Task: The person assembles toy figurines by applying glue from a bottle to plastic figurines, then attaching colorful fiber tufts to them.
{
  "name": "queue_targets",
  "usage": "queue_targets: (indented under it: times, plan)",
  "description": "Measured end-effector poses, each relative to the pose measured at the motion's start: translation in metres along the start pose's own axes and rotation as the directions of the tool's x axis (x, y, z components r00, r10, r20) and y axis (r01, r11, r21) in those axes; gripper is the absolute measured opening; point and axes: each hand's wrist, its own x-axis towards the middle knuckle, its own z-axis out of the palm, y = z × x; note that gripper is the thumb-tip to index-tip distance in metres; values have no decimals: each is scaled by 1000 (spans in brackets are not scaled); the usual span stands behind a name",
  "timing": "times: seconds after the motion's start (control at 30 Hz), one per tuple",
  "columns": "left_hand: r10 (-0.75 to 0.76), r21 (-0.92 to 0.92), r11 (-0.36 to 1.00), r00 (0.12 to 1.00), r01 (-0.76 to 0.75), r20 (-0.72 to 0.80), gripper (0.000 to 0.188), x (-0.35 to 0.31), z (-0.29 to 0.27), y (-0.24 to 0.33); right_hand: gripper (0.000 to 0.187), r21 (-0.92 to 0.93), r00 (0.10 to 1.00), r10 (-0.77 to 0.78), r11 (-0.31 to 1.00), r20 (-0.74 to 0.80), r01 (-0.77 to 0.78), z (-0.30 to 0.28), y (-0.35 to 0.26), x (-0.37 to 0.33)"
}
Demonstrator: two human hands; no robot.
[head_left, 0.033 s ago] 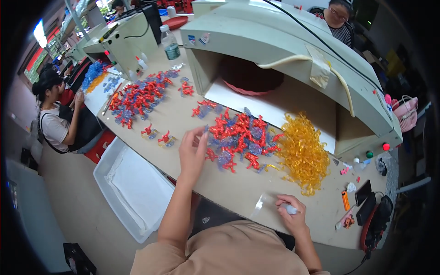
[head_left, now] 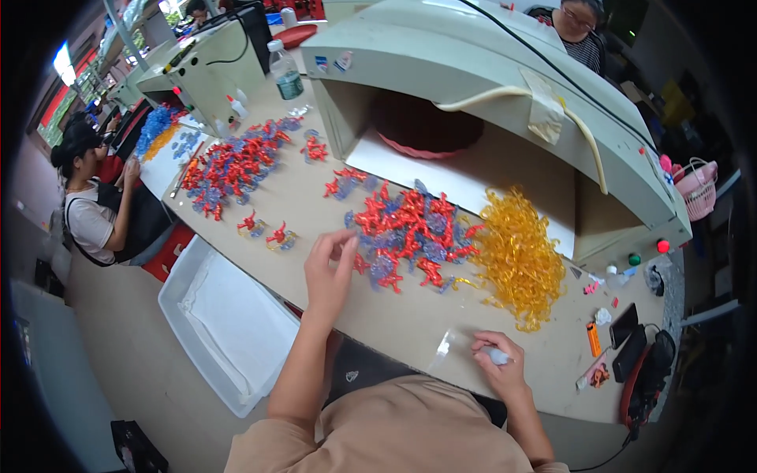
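My left hand [head_left: 330, 272] is at the left edge of a pile of red and translucent blue plastic figures [head_left: 410, 229]. Its fingers are bent, thumb and forefinger slightly apart, and I see nothing between them. My right hand [head_left: 505, 366] is closed round a small whitish squeeze bottle [head_left: 496, 355], low over the near edge of the table. A clear strip [head_left: 442, 347] lies on the tabletop just left of that hand. Curly translucent yellow pieces [head_left: 520, 260] are heaped against the right side of the figures.
A pale green hooded box [head_left: 489, 63] stands behind the piles, with a dark red round tray [head_left: 426, 130] inside. Another figure pile [head_left: 233, 169] and a plastic bottle [head_left: 285, 71] are at the left. A white bin [head_left: 225, 331] sits below the table edge. An orange lighter [head_left: 593, 339] lies right.
My left hand has drawn slightly back toward me from a bluish piece at the pile's edge. The right hand keeps its hold on the bottle. The whole view has shifted a little.
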Motion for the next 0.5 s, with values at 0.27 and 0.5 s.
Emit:
queue_targets:
  times: [0.27, 0.5]
  plan:
    - [254, 255, 922, 952, -292, 172, 50, -35, 19, 9, 24, -1, 996, 85, 996, -3, -85, 6, -19, 3]
    - [103, 150, 981, 984, -125, 147, 43, -36, 21, 17, 14, -54, 991, 109, 992, -83, -113, -17, -17, -11]
